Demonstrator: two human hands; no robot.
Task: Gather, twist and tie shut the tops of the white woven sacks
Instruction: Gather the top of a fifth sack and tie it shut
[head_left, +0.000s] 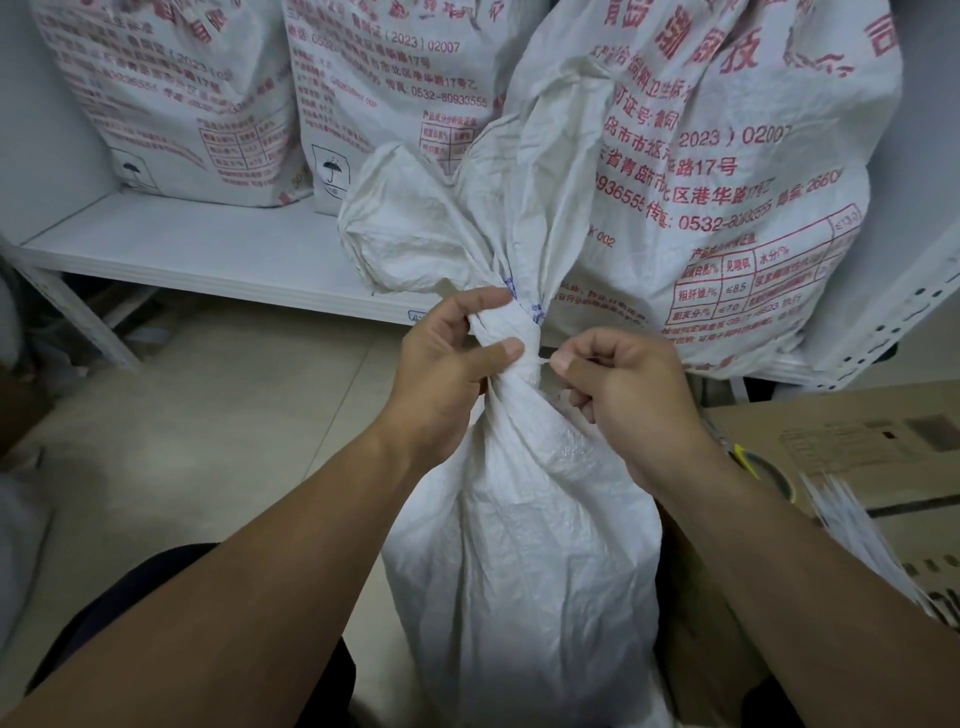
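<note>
The white sack (519, 545) stands on the floor before the shelf (208, 249). The left hand (441, 379) curls its fingers (483, 302) round the twisted neck; the right hand (628, 395) pinches a thin white tie (543, 360) at that neck.

The sack (519, 545) stands before a shelf (182, 244) bearing three other sacks (395, 104), with a carton (857, 441) at its right.

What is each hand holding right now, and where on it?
Left hand grips the sack at its twisted neck. Right hand pinches a thin white tie strand running from that neck.
</note>
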